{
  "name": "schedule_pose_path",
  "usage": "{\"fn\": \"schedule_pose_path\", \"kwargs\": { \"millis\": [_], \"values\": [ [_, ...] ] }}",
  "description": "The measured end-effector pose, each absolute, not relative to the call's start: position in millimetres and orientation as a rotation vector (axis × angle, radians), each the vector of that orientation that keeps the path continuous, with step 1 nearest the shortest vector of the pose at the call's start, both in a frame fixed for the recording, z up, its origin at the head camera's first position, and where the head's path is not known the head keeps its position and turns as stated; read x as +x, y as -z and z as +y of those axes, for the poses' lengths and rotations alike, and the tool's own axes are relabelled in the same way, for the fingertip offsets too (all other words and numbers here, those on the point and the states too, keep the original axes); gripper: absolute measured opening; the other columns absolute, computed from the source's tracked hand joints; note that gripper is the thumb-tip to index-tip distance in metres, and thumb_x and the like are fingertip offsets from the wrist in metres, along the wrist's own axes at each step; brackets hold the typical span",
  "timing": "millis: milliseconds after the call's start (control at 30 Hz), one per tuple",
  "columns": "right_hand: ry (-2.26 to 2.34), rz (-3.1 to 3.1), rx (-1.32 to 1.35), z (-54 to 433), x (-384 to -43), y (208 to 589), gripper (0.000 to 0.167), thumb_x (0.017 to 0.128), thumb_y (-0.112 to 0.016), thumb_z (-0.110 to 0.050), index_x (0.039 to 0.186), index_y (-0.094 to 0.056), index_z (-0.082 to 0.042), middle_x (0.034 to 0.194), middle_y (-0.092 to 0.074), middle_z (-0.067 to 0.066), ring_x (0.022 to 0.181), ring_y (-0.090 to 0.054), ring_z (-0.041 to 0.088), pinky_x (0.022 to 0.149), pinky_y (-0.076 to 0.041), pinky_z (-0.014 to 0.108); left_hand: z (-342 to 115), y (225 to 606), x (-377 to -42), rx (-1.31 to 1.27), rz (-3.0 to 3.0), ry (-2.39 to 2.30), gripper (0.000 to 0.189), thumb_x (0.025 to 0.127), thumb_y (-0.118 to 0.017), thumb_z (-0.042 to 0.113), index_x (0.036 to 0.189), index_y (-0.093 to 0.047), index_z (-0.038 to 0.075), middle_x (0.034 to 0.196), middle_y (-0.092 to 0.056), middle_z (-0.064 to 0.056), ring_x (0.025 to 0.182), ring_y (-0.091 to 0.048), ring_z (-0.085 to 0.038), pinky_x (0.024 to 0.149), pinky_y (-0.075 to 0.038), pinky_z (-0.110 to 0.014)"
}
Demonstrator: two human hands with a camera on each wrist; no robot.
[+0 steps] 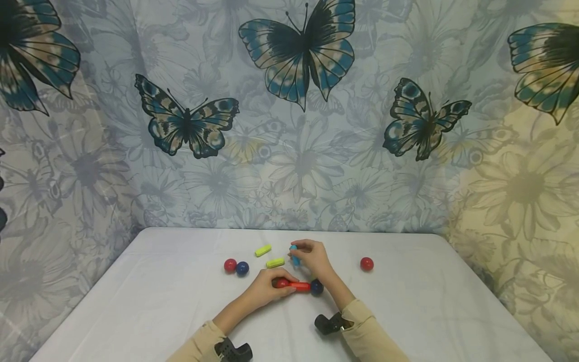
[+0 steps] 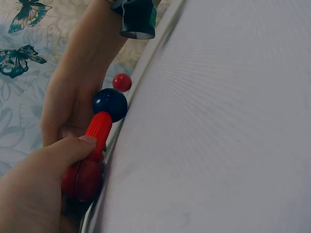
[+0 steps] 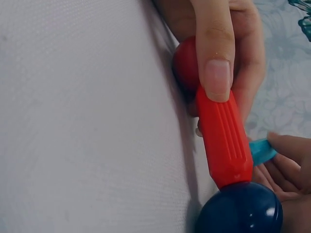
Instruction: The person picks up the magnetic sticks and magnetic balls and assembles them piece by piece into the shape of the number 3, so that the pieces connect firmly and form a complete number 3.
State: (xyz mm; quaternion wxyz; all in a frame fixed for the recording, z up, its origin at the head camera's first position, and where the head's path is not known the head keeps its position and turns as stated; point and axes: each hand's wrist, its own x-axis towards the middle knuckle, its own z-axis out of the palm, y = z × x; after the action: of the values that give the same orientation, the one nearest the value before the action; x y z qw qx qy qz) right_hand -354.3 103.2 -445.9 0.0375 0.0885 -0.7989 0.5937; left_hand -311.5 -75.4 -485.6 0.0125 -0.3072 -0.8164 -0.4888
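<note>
My left hand (image 1: 266, 287) grips a red rod (image 1: 300, 286) near one end, its thumb lying along the rod's top. A red ball (image 3: 185, 67) is at that end, partly covered by the fingers. At the rod's other end sits a dark blue ball (image 2: 110, 104), touching it. Just beyond, my right hand (image 1: 314, 257) pinches a short light blue rod (image 1: 295, 256) between thumb and fingers. In the right wrist view this light blue rod (image 3: 263, 151) shows behind the red one, partly hidden by the hand.
Two yellow-green rods (image 1: 263, 250) lie on the white table (image 1: 407, 311) beyond my left hand. To their left, a red ball (image 1: 230, 265) and a dark blue ball (image 1: 242, 268) sit side by side. Another red ball (image 1: 367, 264) lies apart at the right.
</note>
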Motion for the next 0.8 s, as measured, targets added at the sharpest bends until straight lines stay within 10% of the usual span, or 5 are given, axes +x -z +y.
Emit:
{"fn": "schedule_pose_path", "kwargs": {
  "millis": [800],
  "values": [
    [-1.942,-2.206,-0.048,123,-369,443,0.032,0.091,-0.069,-0.016,0.12,-0.065,-0.002,0.106,-0.074,0.016,0.1,-0.072,0.025,0.087,-0.057,0.026,-75,486,-312,-0.944,-2.554,1.537,0.018,0.084,-0.077,0.025,0.102,-0.075,0.024,0.1,-0.073,0.008,0.097,-0.061,-0.001,0.09,-0.048,-0.019]
  ]
}}
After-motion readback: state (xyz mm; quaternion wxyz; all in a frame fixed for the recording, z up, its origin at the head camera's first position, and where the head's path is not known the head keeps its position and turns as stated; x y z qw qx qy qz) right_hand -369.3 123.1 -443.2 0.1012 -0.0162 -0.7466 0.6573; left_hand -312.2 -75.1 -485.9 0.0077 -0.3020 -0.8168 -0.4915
